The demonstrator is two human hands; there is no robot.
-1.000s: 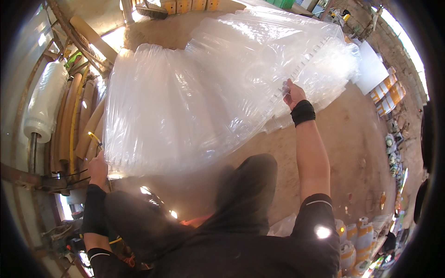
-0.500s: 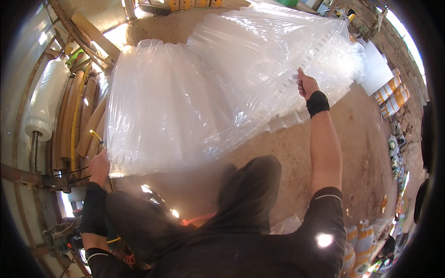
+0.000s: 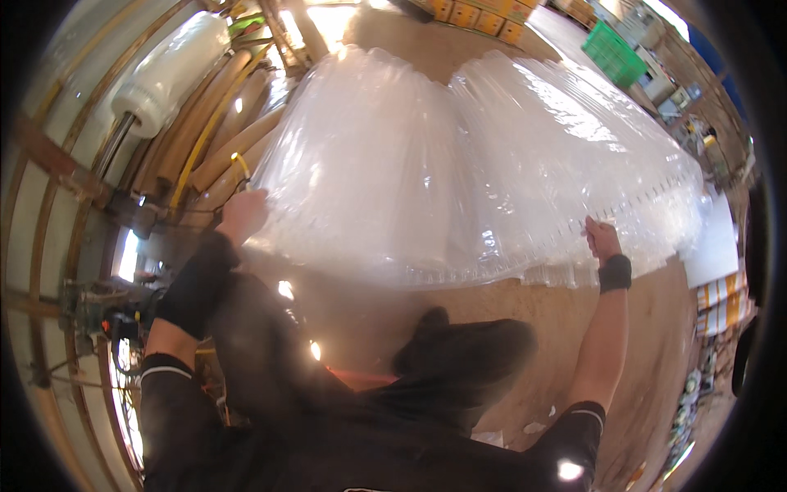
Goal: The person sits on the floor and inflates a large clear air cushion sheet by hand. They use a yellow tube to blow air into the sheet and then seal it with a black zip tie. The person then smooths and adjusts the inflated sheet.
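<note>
A wide sheet of clear air-column packaging film (image 3: 369, 172), ribbed and glossy, spreads across the floor in front of me in two puffy humps. My left hand (image 3: 244, 215) is closed at its near left corner, slightly blurred. A thin yellow curved tube (image 3: 239, 161) rises just above those fingers; whether they hold it too I cannot tell. On the right, my right hand (image 3: 603, 238) is closed in a fist on the film's near edge, beside a row of small dark marks. Both wrists wear black bands.
At left, a roll of clear film (image 3: 168, 78) sits on a metal bar beside brown cardboard tubes (image 3: 217, 123). Cardboard boxes (image 3: 479, 18) and a green crate (image 3: 613, 53) stand at the back. A white board (image 3: 711, 246) lies past the film's right end.
The view has swung, so the film and both hands sit differently in it. The film's right part now lies lower, with my right hand lower too. Both hands stay closed at the film.
</note>
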